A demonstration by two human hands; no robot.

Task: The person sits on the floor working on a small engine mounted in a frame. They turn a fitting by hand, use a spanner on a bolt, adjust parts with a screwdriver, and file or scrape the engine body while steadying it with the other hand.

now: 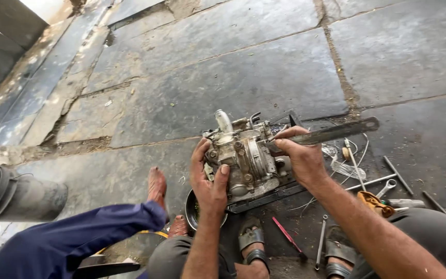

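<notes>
A grimy grey metal carburettor [243,157] sits over a dark flat tray [264,196] on the stone floor. My left hand [208,181] grips its left side, thumb on the front face. My right hand [301,157] holds a long flat metal file [336,132] by its near end, with the end pressed against the carburettor's right side and the blade pointing up to the right.
Loose tools lie at the right: a T-handle wrench [398,175], a spanner [385,188], a screwdriver [354,163], a red-handled tool [287,236]. A black rubber tube [11,194] lies at the left. Another person's blue-trousered leg [73,237] and bare foot [157,186] are close by. A dark bowl [191,209] sits under my left wrist.
</notes>
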